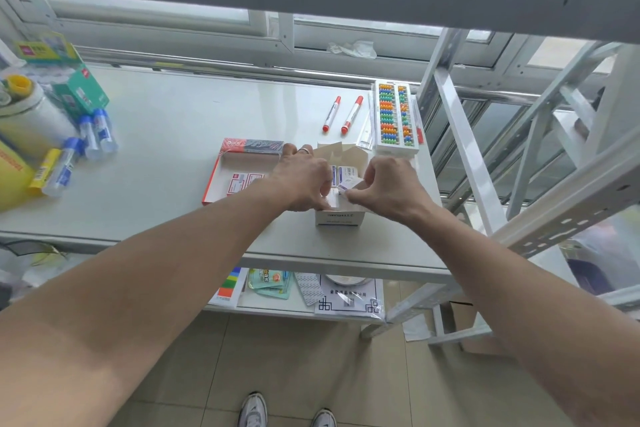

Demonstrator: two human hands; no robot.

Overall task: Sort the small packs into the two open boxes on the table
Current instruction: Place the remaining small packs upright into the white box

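Two open boxes stand on the white table [173,156]. The red-rimmed box [221,177] on the left holds a few white packs with red print [242,182]. The white box [341,218] on the right holds white packs with blue print [348,172]. My left hand [304,180] reaches into the white box, fingers curled down over its near left corner. My right hand [389,189] pinches a small white and purple pack [348,185] just above the white box's opening. My hands hide most of that box's contents.
Two red markers [343,114] and a colourful abacus [394,118] lie beyond the boxes. Glue sticks [93,135], a green carton [81,92] and a white roll [31,114] crowd the table's left end. A metal shelf frame [485,156] rises at right. A lower shelf carries flat packets [273,282].
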